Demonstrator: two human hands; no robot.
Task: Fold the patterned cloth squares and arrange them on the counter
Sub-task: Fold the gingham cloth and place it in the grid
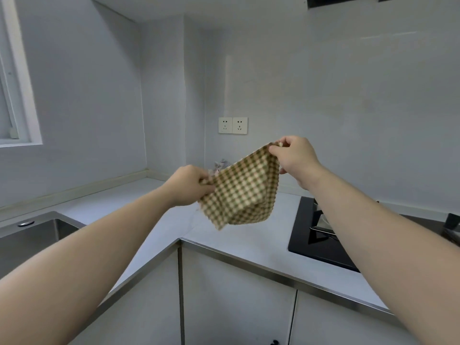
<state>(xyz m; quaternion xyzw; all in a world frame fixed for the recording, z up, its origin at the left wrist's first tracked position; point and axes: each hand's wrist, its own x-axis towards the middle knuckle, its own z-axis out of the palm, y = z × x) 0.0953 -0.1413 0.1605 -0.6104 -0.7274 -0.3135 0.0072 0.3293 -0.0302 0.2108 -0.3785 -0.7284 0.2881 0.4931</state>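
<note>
Item: green-and-cream checked cloth square (240, 192), held in the air above the corner stretch of the counter (139, 195) and touching no surface. Left hand (189, 184): fingers and thumb curled, pinching one corner of the cloth at the lower left. Right hand (296, 158): thumb and fingertips pinching the opposite upper corner, carried higher than the left, so the cloth hangs on a slant between the two. Condition of cloth: slack, sagging through the middle, one loose corner drooping toward the counter. Whether it hangs as a single layer or is already doubled cannot be told. Associated stock: a small heap of other patterned fabric (220, 165) in the back corner of the counter, just behind the left hand and mostly hidden by it. It looks crumpled, and the number of pieces cannot be told. Fixtures: black hob (306, 235) set into the counter at right, partly covered by the right forearm; steel sink (37, 230) at left; double wall socket (233, 125) on the back wall above the heap. Status, as judged: early. None of the cloths in view lies folded flat, so nothing appears arranged yet. The checked square seems to be at the spreading stage that comes before a fold. Outstanding: fold this square, lay it on the counter, then take the heap piece by piece and set the folded squares in order.
</note>
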